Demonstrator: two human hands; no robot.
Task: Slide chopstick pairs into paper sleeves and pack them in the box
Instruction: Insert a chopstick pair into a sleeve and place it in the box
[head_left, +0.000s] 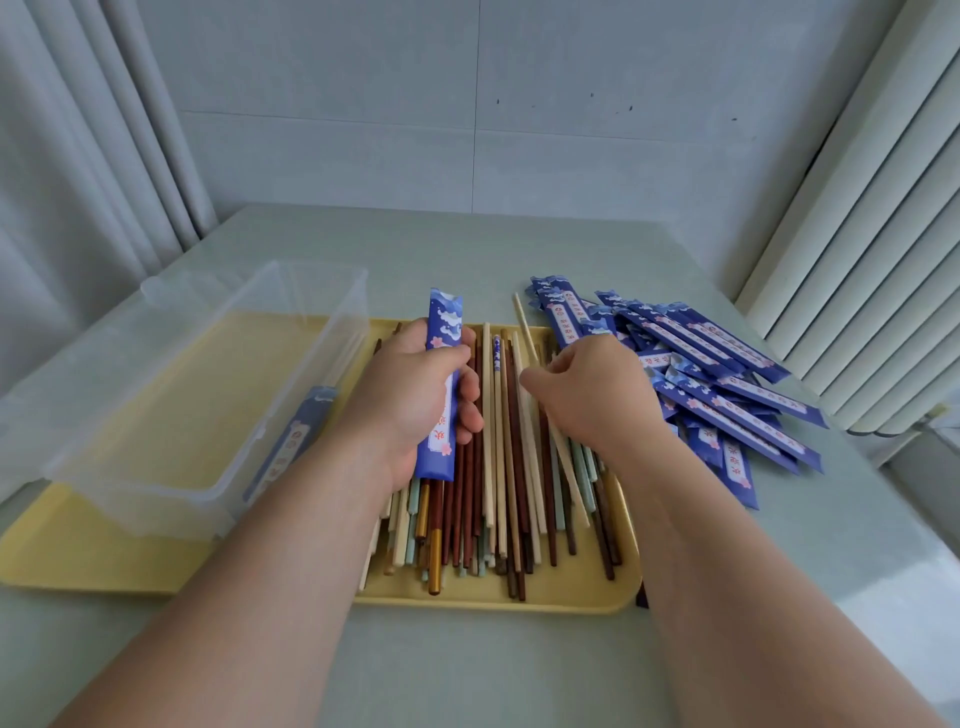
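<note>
My left hand (415, 395) grips a blue paper sleeve (441, 364) lengthwise over the yellow tray (571, 592). A heap of loose chopsticks (498, 467), brown, cream, pale green and gold, fills the tray's right half. My right hand (592, 389) pinches a light wooden chopstick (524, 327) that slants up out of the heap toward the far edge. The clear plastic box (171, 395) stands on the tray's left half and holds one sleeved pair (291, 441). A pile of empty blue sleeves (717, 374) lies on the table right of the tray.
The pale green table (467, 665) is backed by a grey wall, with white curtains at left and right. A dark chopstick end (642, 597) pokes out past the tray's near right corner.
</note>
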